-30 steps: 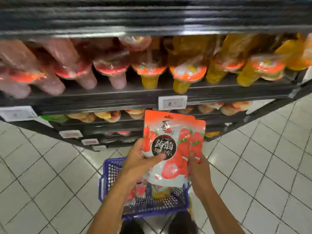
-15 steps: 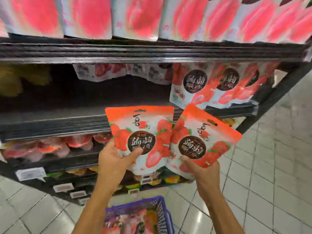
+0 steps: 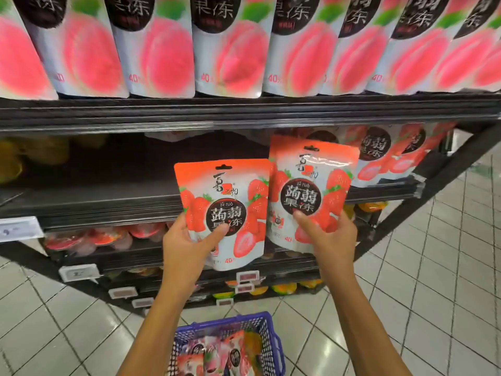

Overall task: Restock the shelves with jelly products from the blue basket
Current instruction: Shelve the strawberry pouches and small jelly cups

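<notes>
My left hand (image 3: pixel 187 248) holds one strawberry jelly pouch (image 3: pixel 225 202) upright by its lower left corner. My right hand (image 3: pixel 329 234) holds a second strawberry jelly pouch (image 3: pixel 311 183) beside it, slightly higher and further right. Both pouches are in front of the dark middle shelf (image 3: pixel 108 196), whose left and centre part has a gap. Matching strawberry pouches (image 3: pixel 393 153) stand at the right end of that shelf. The blue basket (image 3: pixel 268 337) sits on the floor below my arms with more jelly packs inside.
The top shelf (image 3: pixel 244 109) carries a full row of peach jelly pouches (image 3: pixel 162 50). Lower shelves hold jelly cups (image 3: pixel 108 237) and white price tags (image 3: pixel 78 272). Yellow packs (image 3: pixel 32 153) lie at the far left. White tiled floor (image 3: pixel 433 267) spreads to the right.
Over the last second my view rose from the basket to the upper shelves. The pouches went from one stack to one in each hand, and both moved up and right toward the middle shelf.
</notes>
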Demonstrator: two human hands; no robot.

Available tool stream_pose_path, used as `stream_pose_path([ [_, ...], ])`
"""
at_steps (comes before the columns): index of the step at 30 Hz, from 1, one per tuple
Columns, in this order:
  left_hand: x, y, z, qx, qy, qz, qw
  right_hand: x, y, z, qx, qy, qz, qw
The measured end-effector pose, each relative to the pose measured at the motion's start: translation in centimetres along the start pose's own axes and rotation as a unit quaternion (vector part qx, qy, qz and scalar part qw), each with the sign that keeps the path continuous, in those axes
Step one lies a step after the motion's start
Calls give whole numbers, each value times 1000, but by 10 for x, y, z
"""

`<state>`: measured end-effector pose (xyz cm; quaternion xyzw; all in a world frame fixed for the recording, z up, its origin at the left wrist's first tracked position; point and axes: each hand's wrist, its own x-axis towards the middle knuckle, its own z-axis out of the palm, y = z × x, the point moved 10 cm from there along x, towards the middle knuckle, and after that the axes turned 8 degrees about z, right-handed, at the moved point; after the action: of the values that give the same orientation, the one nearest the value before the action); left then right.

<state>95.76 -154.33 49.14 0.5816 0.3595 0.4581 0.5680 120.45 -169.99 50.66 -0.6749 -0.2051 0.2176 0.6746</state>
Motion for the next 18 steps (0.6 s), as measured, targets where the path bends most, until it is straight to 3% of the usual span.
stream_pose_path([
  [12, 15, 16, -10, 18, 14, 23, 999, 47, -37, 40, 37, 27, -52, 998],
  [18, 21, 19, -9, 24, 10, 32, 999, 59, -37, 60, -31, 18, -78, 996],
])
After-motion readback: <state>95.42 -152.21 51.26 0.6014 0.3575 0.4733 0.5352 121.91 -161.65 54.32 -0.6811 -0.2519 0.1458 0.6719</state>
